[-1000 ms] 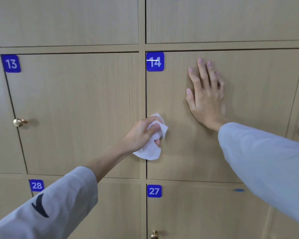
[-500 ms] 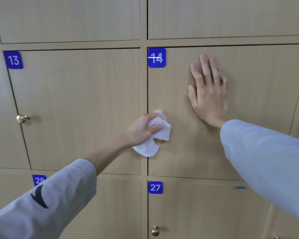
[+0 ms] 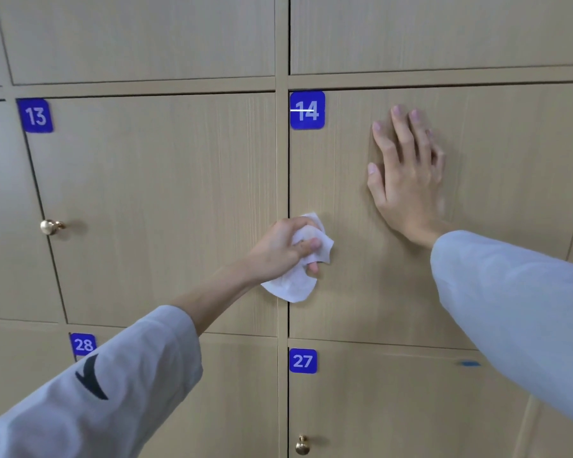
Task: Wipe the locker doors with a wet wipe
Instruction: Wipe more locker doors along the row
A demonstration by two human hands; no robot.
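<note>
Leftmost, at nine o'clock, door 13 (image 3: 153, 206) carries a blue tag reading "13" (image 3: 35, 116) and a brass knob (image 3: 50, 226); below it a tag reads "28" (image 3: 83, 344). At centre the left hand (image 3: 278, 249) is clamped on the wipe (image 3: 295, 282), pressing it against the left edge of door 14 (image 3: 477, 292). The wipe looks soft, limp and light, likely damp and slippery, so a bunched fistful grips best. Tags "14" (image 3: 307, 110) and "27" (image 3: 302, 360) sit at twelve and six o'clock. At two o'clock the right hand (image 3: 407, 180) lies flat, fingers apart, empty, bracing door 14.
</note>
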